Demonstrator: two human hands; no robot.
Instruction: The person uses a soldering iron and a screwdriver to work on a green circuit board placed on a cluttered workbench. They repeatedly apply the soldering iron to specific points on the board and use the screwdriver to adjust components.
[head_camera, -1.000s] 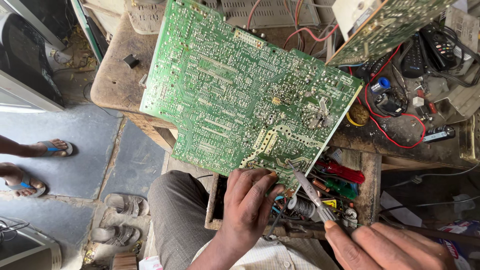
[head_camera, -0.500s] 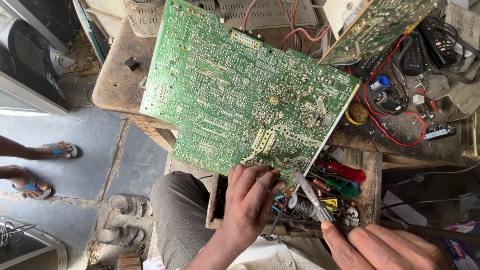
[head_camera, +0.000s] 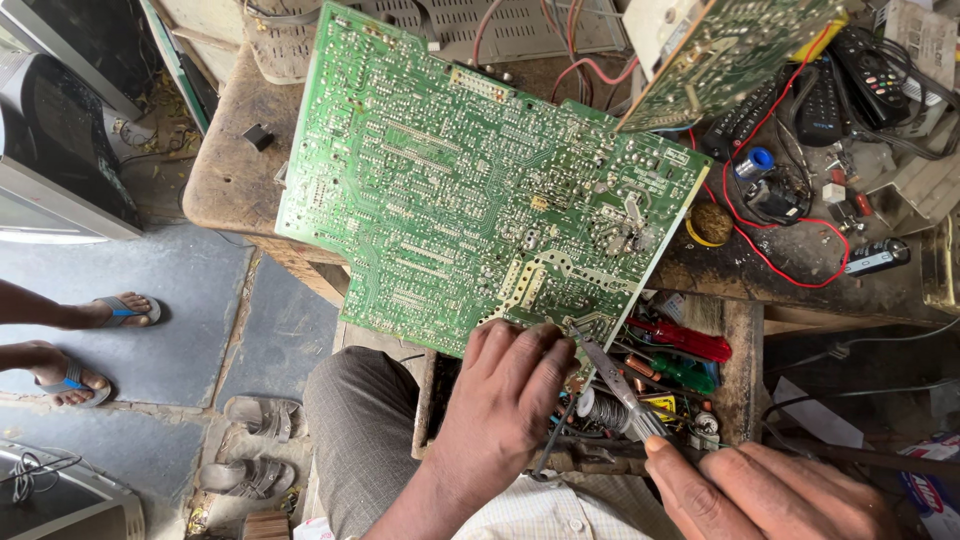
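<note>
A large green circuit board (head_camera: 470, 190) lies solder side up, tilted across the wooden workbench (head_camera: 225, 175). My left hand (head_camera: 505, 395) grips its near edge with fingers curled over the rim. My right hand (head_camera: 760, 490) holds a thin metal tool (head_camera: 615, 385) like tweezers, whose tip touches the board's near edge just right of my left fingers. A second green board (head_camera: 720, 55) stands tilted at the upper right.
An open drawer below the board holds a red screwdriver (head_camera: 690, 340), a green one (head_camera: 685, 372) and small parts. Remote controls (head_camera: 850, 75), red wires and a solder spool (head_camera: 710, 222) crowd the bench at right. Another person's sandalled feet (head_camera: 80, 345) stand at left, near loose sandals (head_camera: 250, 445).
The metal tool's tip has shifted slightly up toward the board's near edge. My left hand keeps its hold on the board.
</note>
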